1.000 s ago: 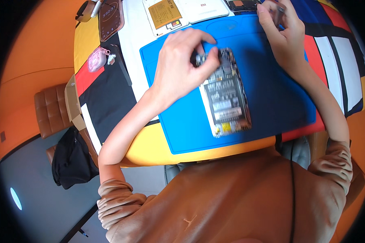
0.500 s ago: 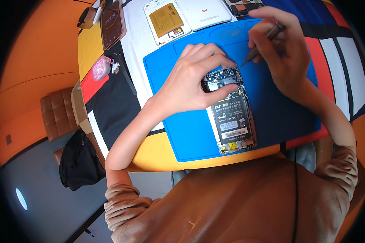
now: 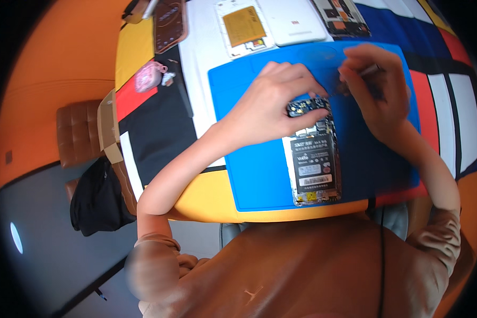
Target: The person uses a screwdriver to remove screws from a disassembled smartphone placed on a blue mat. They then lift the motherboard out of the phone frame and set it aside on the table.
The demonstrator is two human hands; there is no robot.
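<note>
An opened phone (image 3: 315, 164), its black battery exposed, lies on a blue work mat (image 3: 257, 180). My left hand (image 3: 283, 98) is closed at the phone's upper end, thumb and fingers pinching a dark circuit board (image 3: 306, 107). The board is tilted up out of the phone body, and its far edge is partly hidden by my fingers. To the right, above the mat, my right hand (image 3: 381, 93) is closed around a slim, dark, screwdriver-like tool (image 3: 375, 70). Motion blurs this tool, and its tip cannot be made out. It is apart from the phone.
Along the far edge lie a phone part with a gold battery (image 3: 244, 27), a white phone cover (image 3: 294, 24) and an opened phone frame (image 3: 343, 18). At left are a phone with a lit screen (image 3: 169, 26), a pink case (image 3: 149, 77) and dark tweezers (image 3: 181, 94).
My left hand has tipped the circuit board up from the phone. My right hand has turned the tool away from the phone's upper corner. The whole view has shifted slightly.
</note>
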